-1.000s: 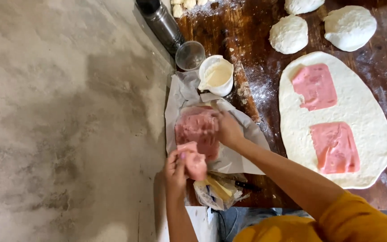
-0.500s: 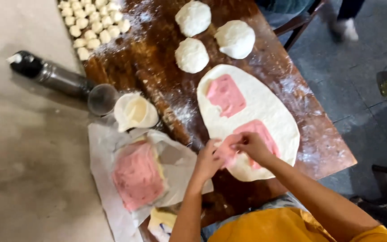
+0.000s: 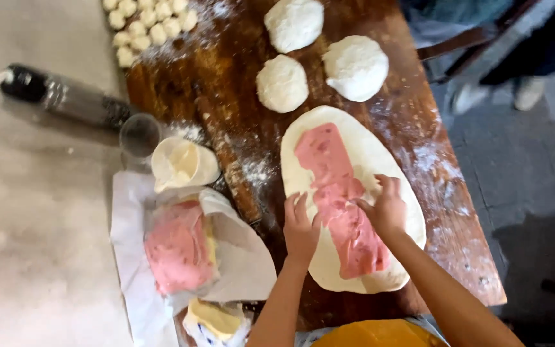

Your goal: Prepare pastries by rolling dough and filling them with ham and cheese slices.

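Dough sheet [image 3: 380, 157]: pale, rolled flat into a long oval, lying on the floured wooden table; its near end reaches the table's front edge.
Pink slices [image 3: 338, 199]: thin, flecked pink sheets laid flat end to end down the middle of the dough sheet, forming one strip from its far end to its near end.
Coverage: bare dough shows on both sides of the strip and at the far rim.
Contact: both hands press on the strip's middle part.

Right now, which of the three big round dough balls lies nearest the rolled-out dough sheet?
The right ball: its lower edge almost reaches the sheet. The left ball sits slightly further off; the top ball is farthest.
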